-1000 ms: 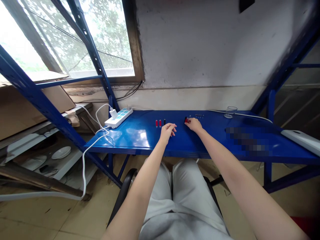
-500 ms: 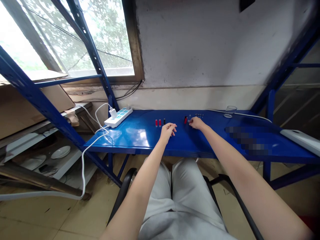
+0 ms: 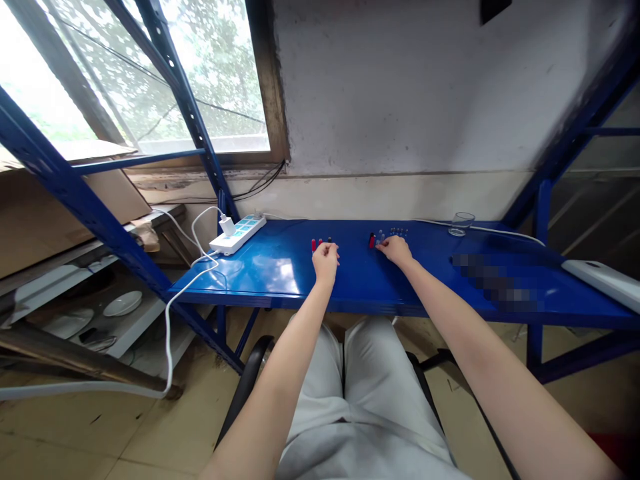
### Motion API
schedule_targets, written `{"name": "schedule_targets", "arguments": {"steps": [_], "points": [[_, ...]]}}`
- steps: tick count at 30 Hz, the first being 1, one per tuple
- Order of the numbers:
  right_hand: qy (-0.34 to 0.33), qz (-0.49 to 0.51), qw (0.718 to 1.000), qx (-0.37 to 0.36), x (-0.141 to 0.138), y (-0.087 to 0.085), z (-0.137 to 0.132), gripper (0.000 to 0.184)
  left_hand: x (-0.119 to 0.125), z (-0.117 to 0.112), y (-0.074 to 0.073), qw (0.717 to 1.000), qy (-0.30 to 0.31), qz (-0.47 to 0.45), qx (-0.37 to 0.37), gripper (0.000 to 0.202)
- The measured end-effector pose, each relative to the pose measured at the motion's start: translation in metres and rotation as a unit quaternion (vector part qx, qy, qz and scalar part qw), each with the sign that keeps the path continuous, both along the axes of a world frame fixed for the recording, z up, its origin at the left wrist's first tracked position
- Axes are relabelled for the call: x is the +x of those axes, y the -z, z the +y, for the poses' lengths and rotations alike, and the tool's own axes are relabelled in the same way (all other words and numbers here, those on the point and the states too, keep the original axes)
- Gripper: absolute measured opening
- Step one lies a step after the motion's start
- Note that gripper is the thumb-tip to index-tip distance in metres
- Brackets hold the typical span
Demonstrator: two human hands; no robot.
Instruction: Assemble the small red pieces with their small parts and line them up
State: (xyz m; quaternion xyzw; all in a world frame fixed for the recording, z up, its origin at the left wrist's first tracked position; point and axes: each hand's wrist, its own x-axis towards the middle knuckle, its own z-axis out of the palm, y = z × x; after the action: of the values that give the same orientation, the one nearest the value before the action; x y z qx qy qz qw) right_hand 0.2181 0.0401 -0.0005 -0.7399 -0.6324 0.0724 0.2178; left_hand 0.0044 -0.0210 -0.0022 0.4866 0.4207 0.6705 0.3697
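Behind the table's (image 3: 370, 283) front edge, left hand (image 3: 326, 261) and right hand (image 3: 395, 250) are hiding any grip. You're best not jostling red tubes (image 3: 313, 245).

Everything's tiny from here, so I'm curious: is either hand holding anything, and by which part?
I cannot tell: the left hand partly hides a red cylinder, and the right hand is by small clear pieces; any grip is hidden.
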Motion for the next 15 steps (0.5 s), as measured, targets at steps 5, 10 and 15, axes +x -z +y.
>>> {"name": "schedule_targets", "arguments": {"steps": [5, 10, 15], "points": [[0.001, -0.007, 1.0, -0.004, -0.002, -0.001, -0.002, 0.027, -0.004, 0.002, -0.001, 0.993, -0.084, -0.084, -0.02, 0.019], [-0.008, -0.019, 0.999, -0.035, 0.001, -0.009, 0.0, 0.027, -0.006, 0.004, 0.0, 0.985, -0.104, -0.132, -0.04, 0.015], [-0.034, -0.023, 0.995, -0.093, 0.002, -0.025, -0.008, 0.022, -0.007, 0.006, 0.0, 0.979, -0.127, -0.155, -0.047, 0.012]]}}
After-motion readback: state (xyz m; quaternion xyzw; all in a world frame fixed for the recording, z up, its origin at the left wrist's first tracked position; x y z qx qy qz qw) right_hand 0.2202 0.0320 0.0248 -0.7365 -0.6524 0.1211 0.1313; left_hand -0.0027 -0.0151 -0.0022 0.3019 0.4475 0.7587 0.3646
